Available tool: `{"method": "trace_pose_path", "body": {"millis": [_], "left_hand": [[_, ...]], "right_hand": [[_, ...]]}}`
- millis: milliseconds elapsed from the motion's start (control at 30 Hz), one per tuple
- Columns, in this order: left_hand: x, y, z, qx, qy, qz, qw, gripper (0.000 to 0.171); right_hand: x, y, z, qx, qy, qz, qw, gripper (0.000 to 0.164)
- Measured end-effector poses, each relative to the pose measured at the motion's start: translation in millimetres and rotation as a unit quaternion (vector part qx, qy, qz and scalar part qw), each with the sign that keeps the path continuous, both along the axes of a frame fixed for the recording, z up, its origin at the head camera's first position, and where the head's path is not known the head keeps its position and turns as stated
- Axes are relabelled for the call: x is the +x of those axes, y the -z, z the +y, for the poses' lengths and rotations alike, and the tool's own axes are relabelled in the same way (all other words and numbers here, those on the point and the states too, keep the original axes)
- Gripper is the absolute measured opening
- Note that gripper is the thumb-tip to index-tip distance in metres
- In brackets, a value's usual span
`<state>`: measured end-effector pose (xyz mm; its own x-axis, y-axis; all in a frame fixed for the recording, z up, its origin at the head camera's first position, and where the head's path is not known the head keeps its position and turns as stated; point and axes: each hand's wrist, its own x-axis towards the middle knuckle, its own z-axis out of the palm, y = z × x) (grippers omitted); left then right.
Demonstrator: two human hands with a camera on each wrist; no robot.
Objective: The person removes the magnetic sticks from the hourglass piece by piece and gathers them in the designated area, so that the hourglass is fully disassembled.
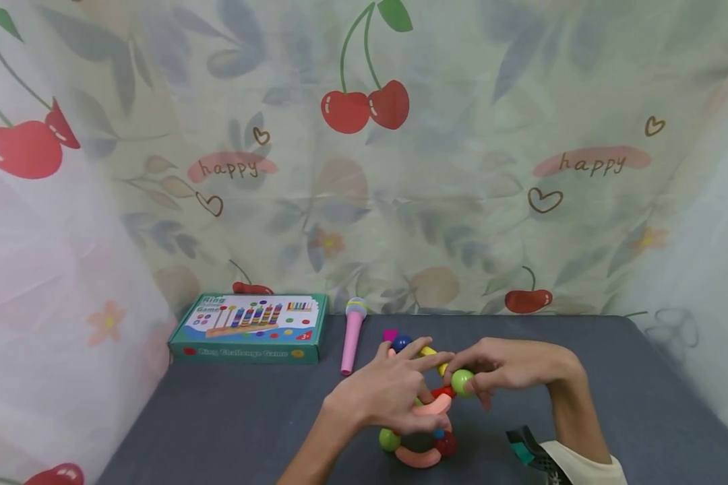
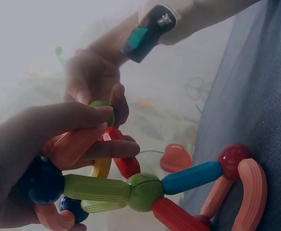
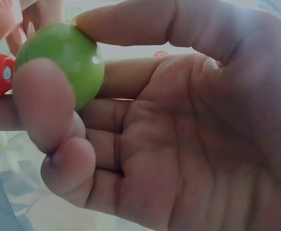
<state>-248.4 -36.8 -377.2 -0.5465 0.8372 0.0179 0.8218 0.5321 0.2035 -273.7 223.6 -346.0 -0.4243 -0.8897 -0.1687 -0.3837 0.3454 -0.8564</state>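
Observation:
A build of magnetic sticks and balls stands on the table, with a lower green ball, a dark red ball and a curved salmon stick at its base. My left hand grips its upper part; in the left wrist view, thumb and fingers close around a salmon stick. At the build's right, my right hand pinches a light green ball between thumb and fingertips. A red stick reaches up toward that ball from a green joint ball. Blue and yellow parts show partly behind my left hand.
A green Ring Challenge Game box lies at the back left of the dark grey table. Right of it lies a pink toy microphone. A magenta piece shows behind the build. A patterned curtain hangs at the back.

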Motion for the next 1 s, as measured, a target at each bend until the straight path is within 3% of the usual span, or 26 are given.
{"method": "trace_pose_path", "body": {"millis": [333,467,533,667,733,833,1000], "left_hand": [[-1.3,1.5,-1,0.009,0.001,-0.004,1.0000,0.033],[-1.4,1.4,-1,0.003,-0.001,-0.005,1.0000,0.033],[-1.4,1.2,0,0.000,-0.002,-0.007,1.0000,0.033],[-1.4,1.0,1,0.001,-0.004,-0.014,0.9999,0.032],[-1.4,1.1,1,0.000,-0.004,-0.017,0.9998,0.032],[-1.7,1.5,1,-0.002,-0.003,-0.018,0.9998,0.032],[-2.0,1.1,-1,-0.001,-0.002,-0.011,0.9999,0.034]], "right_hand": [[0.5,0.8,11,-0.018,0.047,0.051,0.997,0.028],[-1.1,2.0,15,-0.033,0.090,0.103,0.990,0.031],[-4.2,3.5,18,-0.033,0.125,0.145,0.981,0.033],[-21.1,10.3,19,-0.009,0.207,0.236,0.949,0.037],[-34.9,15.8,17,0.005,0.241,0.260,0.935,0.040],[-59.6,27.1,16,0.017,0.271,0.269,0.924,0.038],[-104.6,59.5,16,0.028,0.307,0.320,0.896,0.028]]}}
